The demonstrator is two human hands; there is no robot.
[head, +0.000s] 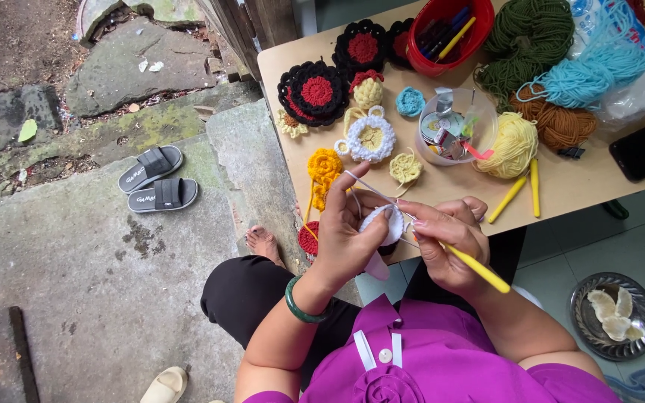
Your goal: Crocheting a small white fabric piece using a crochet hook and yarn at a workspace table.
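White crocheted round piece (pixel 384 222) sits pinched between the thumb and fingers of the left hand (pixel 349 235), held up just in front of the near edge of the pale wooden table (pixel 584 186), with a strand of white yarn (pixel 371 183) running over the raised left forefinger. The right hand (pixel 449 242) is closed around a yellow plastic crochet hook (pixel 478 269), its fingers curled and its tip end meeting the white piece; the hook's handle slants down and to the right past the wrist. A green bangle (pixel 300 304) circles the left wrist. On the table beyond the hands lie finished crocheted flowers: black rounds with red centres (pixel 315 93), a white-and-yellow round with small loops (pixel 369 136), an orange flower (pixel 325 166) and a small blue disc (pixel 410 101). A clear plastic cup of small notions (pixel 453 127) stands beside a ball of pale yellow yarn (pixel 515 145), with two spare yellow hooks (pixel 522 190) lying near it. A red plastic tub of pens (pixel 448 33) stands farther back, next to skeins of dark green (pixel 528 37), light blue (pixel 599 67) and brown yarn (pixel 561 123). Grey slide sandals (pixel 154 179) rest on the stone paving to the left.
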